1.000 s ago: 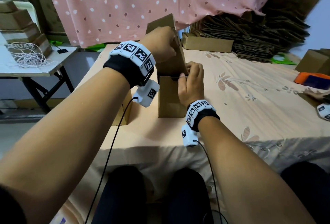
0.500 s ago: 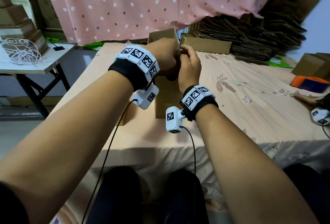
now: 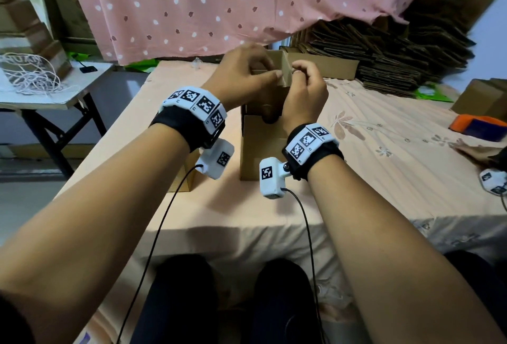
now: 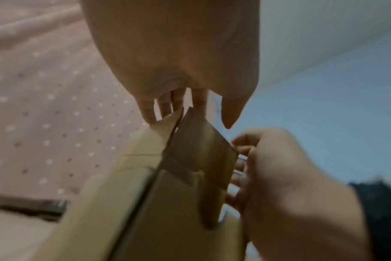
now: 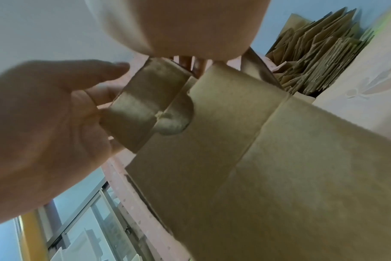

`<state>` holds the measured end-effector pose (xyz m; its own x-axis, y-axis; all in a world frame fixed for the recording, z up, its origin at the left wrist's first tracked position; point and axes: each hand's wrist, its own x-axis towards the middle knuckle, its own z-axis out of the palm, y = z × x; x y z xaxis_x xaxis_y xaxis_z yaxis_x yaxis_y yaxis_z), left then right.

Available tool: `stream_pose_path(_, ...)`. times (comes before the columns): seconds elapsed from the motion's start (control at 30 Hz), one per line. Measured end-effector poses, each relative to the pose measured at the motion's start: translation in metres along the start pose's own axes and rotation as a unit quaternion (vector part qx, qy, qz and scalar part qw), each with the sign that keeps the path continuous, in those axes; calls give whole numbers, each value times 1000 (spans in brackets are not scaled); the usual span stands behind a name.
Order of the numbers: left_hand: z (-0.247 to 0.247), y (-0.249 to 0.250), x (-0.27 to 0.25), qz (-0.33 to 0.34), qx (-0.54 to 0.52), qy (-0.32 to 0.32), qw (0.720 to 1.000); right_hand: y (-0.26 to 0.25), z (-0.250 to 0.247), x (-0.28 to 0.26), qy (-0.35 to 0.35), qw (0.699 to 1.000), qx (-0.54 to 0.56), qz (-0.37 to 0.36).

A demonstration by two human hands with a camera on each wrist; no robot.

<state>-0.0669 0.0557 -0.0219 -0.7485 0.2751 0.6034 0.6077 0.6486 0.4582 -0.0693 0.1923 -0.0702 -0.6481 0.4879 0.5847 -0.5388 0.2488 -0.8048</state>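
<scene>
A brown cardboard box (image 3: 260, 148) stands upright on the peach cloth-covered table (image 3: 384, 173), its top flaps partly folded. My left hand (image 3: 264, 69) reaches over the top from the left. Its straight fingers (image 4: 150, 113) press a side flap (image 5: 143, 106), and the thumb stays off it. From the right, my right hand (image 3: 297, 72) has curled fingers and pinches the edge of the upper flap (image 3: 285, 66). In the wrist views the box (image 4: 167, 211) (image 5: 268, 176) fills the lower part. The box's inside is hidden.
A smaller cardboard box (image 3: 183, 181) sits left of the standing one, behind my left wrist. Flattened cartons (image 3: 397, 50) are piled at the back right beside a long low box (image 3: 329, 69). An orange object (image 3: 477, 126) lies far right. A side table (image 3: 55, 96) holds tangled cord.
The tall upright flap has come down. My right hand rose from the box's front face to the top edge, and my left hand shifted over the top opening.
</scene>
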Motion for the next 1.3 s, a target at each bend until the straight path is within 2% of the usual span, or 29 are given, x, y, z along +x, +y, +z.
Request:
stream_pose_path(0.13, 7, -8, 2, -70, -86, 51, 993, -7, 5, 9, 34, 998, -46, 18)
stream_pose_path(0.2, 9, -12, 4, -127, -162, 65, 976, -12, 6, 17, 33, 997, -57, 35)
stream_pose_path(0.27, 13, -16, 7, -196, -236, 63, 950, -14, 7, 25, 8, 996, -72, 61)
stream_pose_path(0.37, 20, -19, 9, -265, -326, 55, 906, -11, 6, 36, -53, 990, -76, 108)
stream_pose_path(0.43, 23, -23, 10, -289, -341, 45, 894, -8, 7, 40, -93, 985, -62, 130)
stream_pose_path(0.63, 36, -25, 6, -273, -380, 43, 883, 2, 7, 33, -165, 975, -53, 142)
stream_pose_path(0.77, 44, -24, 5, -264, -399, 44, 877, 6, 7, 32, -170, 973, -63, 145)
stream_pose_path(0.93, 53, -27, 3, -252, -391, 48, 884, 11, -1, 27, -194, 967, -89, 140)
stream_pose_path(1.1, 60, -32, -1, -254, -380, 55, 888, 26, -10, 18, -224, 958, -146, 105)
stream_pose_path(1.3, 64, -34, -2, -259, -378, 53, 887, 29, -11, 17, -226, 956, -159, 97)
